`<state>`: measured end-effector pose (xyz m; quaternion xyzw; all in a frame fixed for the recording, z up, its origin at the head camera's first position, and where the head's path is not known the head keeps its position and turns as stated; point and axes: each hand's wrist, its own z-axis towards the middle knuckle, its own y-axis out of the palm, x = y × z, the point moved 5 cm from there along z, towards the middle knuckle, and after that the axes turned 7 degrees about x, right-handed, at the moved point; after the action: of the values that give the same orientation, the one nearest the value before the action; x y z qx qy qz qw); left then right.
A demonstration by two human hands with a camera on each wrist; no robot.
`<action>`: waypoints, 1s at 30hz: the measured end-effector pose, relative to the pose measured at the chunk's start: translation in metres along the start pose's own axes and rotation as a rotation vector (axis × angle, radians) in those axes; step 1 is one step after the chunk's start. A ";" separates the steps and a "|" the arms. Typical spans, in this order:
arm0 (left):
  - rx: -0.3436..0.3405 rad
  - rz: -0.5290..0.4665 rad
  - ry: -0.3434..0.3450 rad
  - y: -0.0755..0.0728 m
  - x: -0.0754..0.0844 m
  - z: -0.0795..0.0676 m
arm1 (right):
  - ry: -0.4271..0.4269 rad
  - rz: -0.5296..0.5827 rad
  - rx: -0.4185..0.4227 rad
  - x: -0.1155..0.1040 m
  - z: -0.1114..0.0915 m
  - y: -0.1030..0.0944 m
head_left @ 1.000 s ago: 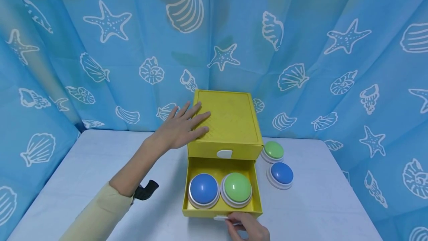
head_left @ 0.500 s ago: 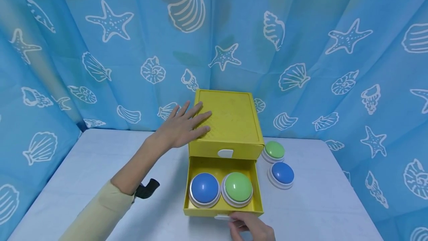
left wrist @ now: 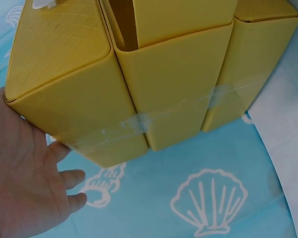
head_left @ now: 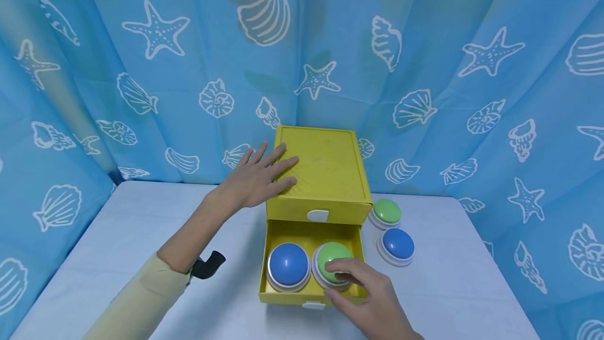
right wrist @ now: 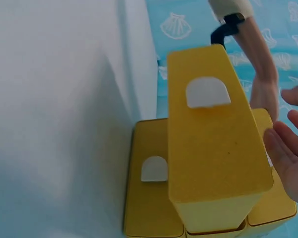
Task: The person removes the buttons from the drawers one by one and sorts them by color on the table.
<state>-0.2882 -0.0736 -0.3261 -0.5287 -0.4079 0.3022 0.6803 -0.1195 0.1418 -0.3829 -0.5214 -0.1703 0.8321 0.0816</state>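
My left hand (head_left: 255, 178) lies with fingers spread on the top left of a yellow drawer cabinet (head_left: 330, 167). A drawer (head_left: 278, 298) is pulled out below the top one, and its white handle (head_left: 313, 305) is bare. Inside it sit a blue dome push button (head_left: 288, 264) and, to its right, a green dome push button (head_left: 332, 252). Over the green button hovers my right hand (head_left: 375, 298), fingers loosely bent; whether they touch it is unclear. The right wrist view shows that hand (right wrist: 293, 153) beside the drawer front (right wrist: 218, 148), thumb apart from fingers.
On the white table (head_left: 448, 287), right of the cabinet, stand another green button (head_left: 387, 211) and another blue button (head_left: 398, 244). A blue curtain (head_left: 424, 67) with white shells hangs behind. A black wrist-worn device (head_left: 207, 266) juts from my left forearm.
My right hand has let go of the drawer handle and moved up over the green button in the drawer. My left hand and the drawer stay in place.
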 end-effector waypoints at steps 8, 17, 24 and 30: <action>0.000 -0.014 -0.005 0.000 0.001 0.000 | 0.095 0.039 -0.101 0.009 0.027 0.004; 0.008 -0.011 -0.001 0.001 0.000 0.001 | 0.105 -0.177 -0.253 0.025 0.048 0.020; 0.006 -0.008 -0.001 0.001 -0.001 0.001 | 0.122 -0.206 -0.359 0.032 0.058 0.030; 0.004 -0.016 0.006 0.000 -0.001 0.001 | 0.160 -0.214 -0.447 0.036 0.063 0.039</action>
<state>-0.2895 -0.0734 -0.3264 -0.5250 -0.4095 0.2962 0.6848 -0.1909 0.1044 -0.4025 -0.5695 -0.3970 0.7168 0.0651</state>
